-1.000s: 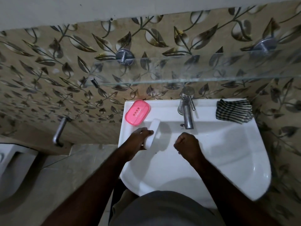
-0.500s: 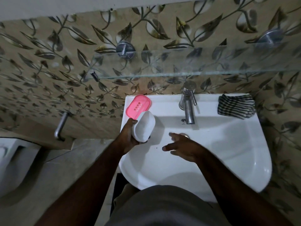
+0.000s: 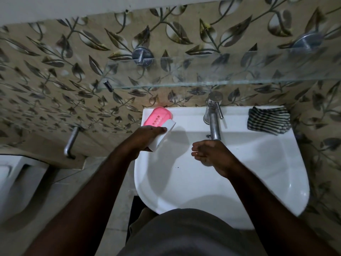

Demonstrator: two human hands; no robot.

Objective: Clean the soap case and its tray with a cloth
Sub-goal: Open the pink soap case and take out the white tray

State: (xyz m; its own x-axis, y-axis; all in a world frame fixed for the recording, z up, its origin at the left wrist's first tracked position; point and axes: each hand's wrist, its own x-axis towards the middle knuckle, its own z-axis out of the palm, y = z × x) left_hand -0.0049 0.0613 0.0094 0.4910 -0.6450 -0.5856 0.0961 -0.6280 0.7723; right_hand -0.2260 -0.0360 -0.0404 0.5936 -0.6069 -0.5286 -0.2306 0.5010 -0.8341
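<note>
My left hand (image 3: 145,136) grips a white soap case (image 3: 163,135) at the left rim of the white basin (image 3: 239,191), tilted on edge. Just behind it the pink slotted tray (image 3: 157,118) lies on the basin's back left corner, its near end partly covered by the case. My right hand (image 3: 210,154) hovers over the bowl below the tap, fingers loosely bent and holding nothing. A folded black-and-white checked cloth (image 3: 268,120) lies on the basin's back right corner, away from both hands.
A steel tap (image 3: 213,119) stands at the middle back of the basin. A glass shelf (image 3: 212,76) juts from the leaf-patterned wall above it. A toilet (image 3: 16,191) sits at the lower left, and a metal handle (image 3: 71,142) is on the wall beside it.
My left hand has turned the white case from face-up to on edge and shifted it toward the pink tray. My right hand has opened from a fist and drawn back under the tap.
</note>
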